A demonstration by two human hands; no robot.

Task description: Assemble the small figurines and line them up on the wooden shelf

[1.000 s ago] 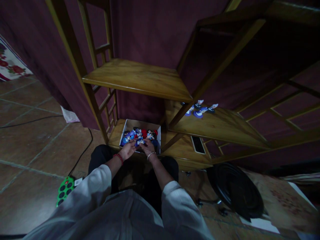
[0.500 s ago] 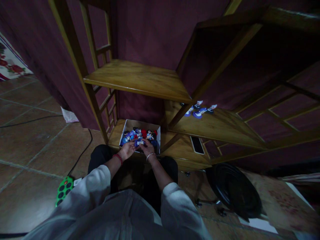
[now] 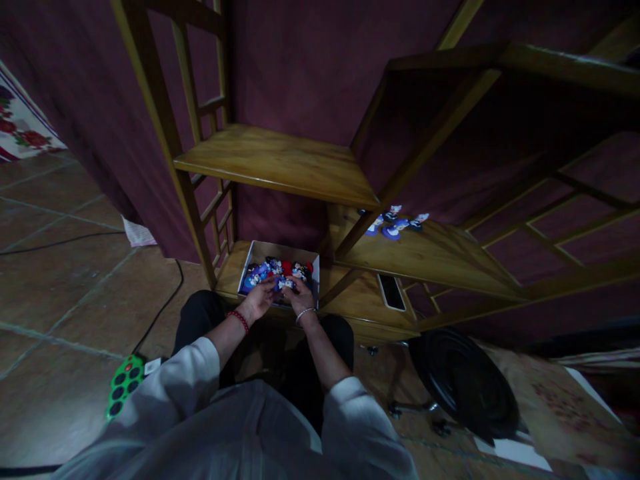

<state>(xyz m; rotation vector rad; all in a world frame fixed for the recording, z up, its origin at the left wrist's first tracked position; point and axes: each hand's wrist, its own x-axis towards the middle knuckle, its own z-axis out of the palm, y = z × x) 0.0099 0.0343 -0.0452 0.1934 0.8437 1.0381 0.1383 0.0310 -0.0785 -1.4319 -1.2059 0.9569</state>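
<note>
Both my hands are over a white cardboard box (image 3: pixel 313 250) on the low shelf, which holds several small figurines (image 3: pixel 265 269) in blue, purple, red and black. A small figurine (image 3: pixel 286 285) with a purple-blue base and white parts lies between my fingers, above the box's near side. My right hand (image 3: pixel 302 298) grips it from the right, thumb and fingers closed. From the left, the fingertips of my left hand (image 3: pixel 259 300) pinch its base edge. Finer details of the figurine are too small and dark to make out.
More figurines (image 3: pixel 396 229) stand on the raised shelf (image 3: pixel 425 257) to the right. A phone (image 3: pixel 391 292) lies on the board below. A wooden shelf (image 3: pixel 280 163) overhangs the box. A black stool (image 3: pixel 465 387) stands at right; a green device with black pads (image 3: pixel 124 387) lies on the floor at left.
The figurine and both hands have shifted slightly right over the box. My left fingers look a little straighter. The view has tilted slightly.
</note>
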